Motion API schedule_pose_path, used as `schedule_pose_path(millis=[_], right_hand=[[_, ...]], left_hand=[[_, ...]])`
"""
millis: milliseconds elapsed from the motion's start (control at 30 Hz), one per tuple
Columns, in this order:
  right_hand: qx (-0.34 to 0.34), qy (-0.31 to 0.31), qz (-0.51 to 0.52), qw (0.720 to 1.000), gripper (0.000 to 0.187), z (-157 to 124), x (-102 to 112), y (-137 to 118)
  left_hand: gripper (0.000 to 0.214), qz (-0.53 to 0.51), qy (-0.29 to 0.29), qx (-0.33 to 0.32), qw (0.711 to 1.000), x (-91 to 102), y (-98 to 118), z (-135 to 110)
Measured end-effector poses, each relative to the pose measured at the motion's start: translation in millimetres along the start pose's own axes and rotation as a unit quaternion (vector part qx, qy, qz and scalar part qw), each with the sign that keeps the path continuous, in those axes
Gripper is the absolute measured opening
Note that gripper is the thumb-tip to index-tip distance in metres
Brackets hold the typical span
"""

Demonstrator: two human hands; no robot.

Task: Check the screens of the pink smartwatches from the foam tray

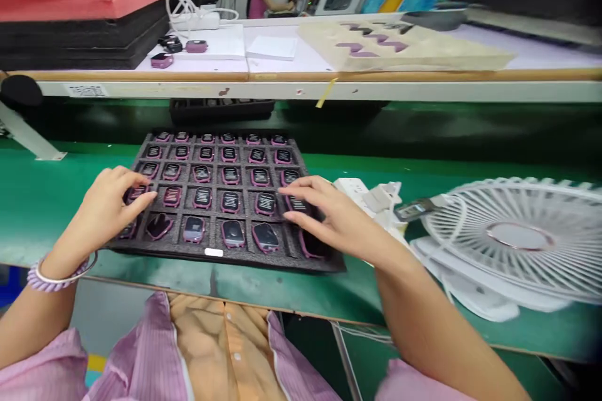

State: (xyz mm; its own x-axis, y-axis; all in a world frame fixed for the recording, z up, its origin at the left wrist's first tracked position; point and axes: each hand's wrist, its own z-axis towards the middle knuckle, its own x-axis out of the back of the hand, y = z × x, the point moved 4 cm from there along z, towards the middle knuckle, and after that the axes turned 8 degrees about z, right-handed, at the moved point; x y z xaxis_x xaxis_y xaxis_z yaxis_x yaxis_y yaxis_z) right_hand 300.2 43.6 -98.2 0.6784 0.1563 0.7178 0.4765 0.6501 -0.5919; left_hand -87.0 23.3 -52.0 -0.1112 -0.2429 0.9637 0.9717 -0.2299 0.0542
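A black foam tray (214, 258) lies on the green bench in front of me, its cells filled with several pink smartwatch bodies (230, 200). Most lie back side up; those in the near row (234, 233) show dark screens. My left hand (110, 203) rests on the tray's left edge, fingertips touching a watch body in the left column. My right hand (329, 216) lies flat over the right column, fingers spread across the cells there. Neither hand has lifted anything out.
A white desk fan (517, 238) lies flat at the right, next to a white power strip (362, 191). Another black tray (221, 109) sits under the raised shelf (301, 78), which carries pink and black foam sheets (79, 6), loose watch bodies (162, 60) and paper. A person sits far back.
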Motion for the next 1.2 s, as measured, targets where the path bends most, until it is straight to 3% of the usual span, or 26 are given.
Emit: schedule_pose_path(millis=[67, 133, 267, 433, 567, 667, 733, 800, 900, 933, 1000, 1067, 1133, 1200], right_hand=[[0.052, -0.066, 0.010, 0.996, 0.030, 18, -20, -29], [0.091, -0.130, 0.008, 0.987, 0.029, 39, -45, -59], [0.098, -0.232, -0.071, 0.965, 0.024, 85, -104, -106], [0.077, -0.239, -0.195, 0.948, 0.052, 126, -160, -132], [0.075, -0.215, -0.216, 0.950, 0.060, 136, -177, -130], [0.107, -0.207, -0.180, 0.956, 0.046, 129, -177, -131], [0.155, -0.229, -0.146, 0.950, 0.029, 121, -176, -137], [0.168, -0.248, -0.087, 0.950, 0.023, 114, -171, -141], [0.091, -0.214, 0.097, 0.968, 0.024, 112, -148, -140], [0.059, -0.188, 0.187, 0.962, 0.024, 113, -137, -137], [0.012, -0.137, 0.383, 0.914, 0.026, 114, -111, -128], [-0.028, -0.084, 0.538, 0.838, 0.034, 117, -83, -112], [-0.072, 0.008, 0.603, 0.794, 0.046, 119, -55, -91], [-0.090, 0.090, 0.636, 0.761, 0.052, 118, -32, -72]], left_hand=[[0.047, 0.022, -0.061, 0.062, 0.996, -12.1, -30, -22], [0.050, 0.015, -0.089, 0.095, 0.991, -25.0, -46, -39], [0.051, -0.003, -0.065, 0.118, 0.991, -34.9, -43, -55], [0.037, 0.010, -0.048, 0.108, 0.993, -33.9, -35, -58], [0.038, -0.008, -0.015, 0.107, 0.994, -43.6, -40, -57], [0.044, -0.081, -0.007, 0.123, 0.989, -49.9, -42, -59], [0.047, -0.135, 0.010, 0.143, 0.980, -49.2, -44, -61], [0.049, -0.201, 0.043, 0.163, 0.965, -43.8, -43, -61], [0.048, -0.329, 0.089, 0.159, 0.926, -27.3, -32, -54], [0.047, -0.367, 0.094, 0.147, 0.914, -19.8, -24, -48], [0.047, -0.421, 0.073, 0.116, 0.897, -3.8, -3, -33], [0.056, -0.465, 0.063, 0.092, 0.878, 13.6, 23, -11], [0.060, -0.524, 0.036, 0.082, 0.847, 25.9, 50, 13], [0.061, -0.597, 0.015, 0.076, 0.798, 32.6, 73, 37]])
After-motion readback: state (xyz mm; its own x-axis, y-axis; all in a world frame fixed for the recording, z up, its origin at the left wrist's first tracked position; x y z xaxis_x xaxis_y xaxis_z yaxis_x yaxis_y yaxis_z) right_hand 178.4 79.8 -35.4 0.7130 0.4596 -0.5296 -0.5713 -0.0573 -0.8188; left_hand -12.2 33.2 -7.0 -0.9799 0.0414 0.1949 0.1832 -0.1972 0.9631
